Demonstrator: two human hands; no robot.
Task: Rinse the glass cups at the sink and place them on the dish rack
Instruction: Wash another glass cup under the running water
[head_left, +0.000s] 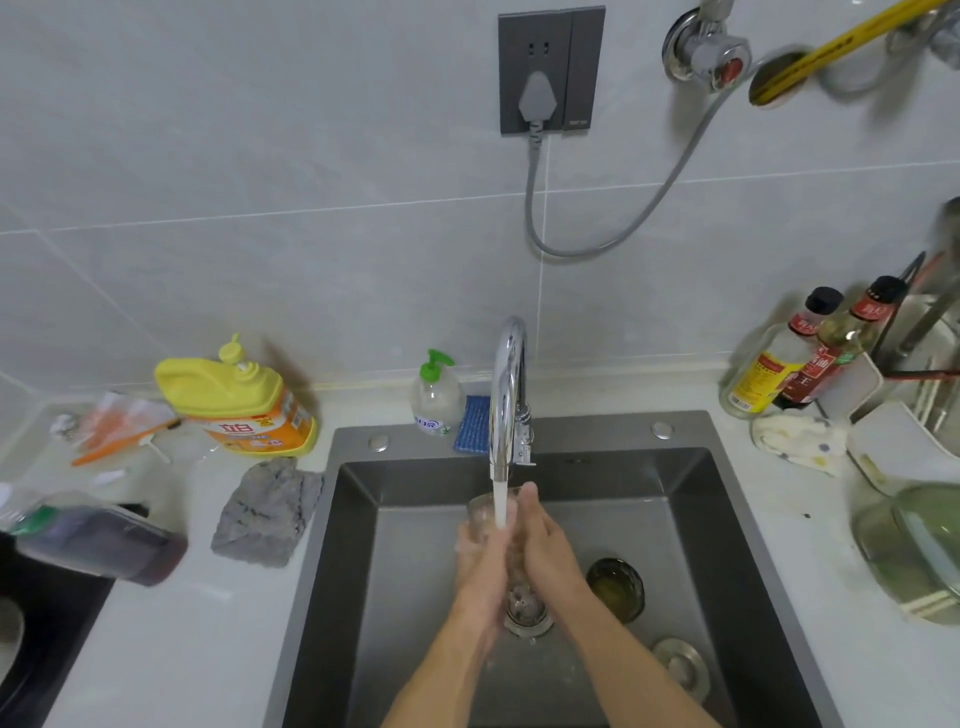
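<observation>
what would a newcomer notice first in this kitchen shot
Dead centre, a glass cup is held under the running tap over the dark sink: the left hand grips it, the right hand lies against it. Then the bright yellow detergent bottle, on the counter at left.

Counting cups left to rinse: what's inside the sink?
A clear glass between left hand and right hand under the stream, a dark cup standing beside the drain, a metal plug. The arms hide some floor.
</observation>
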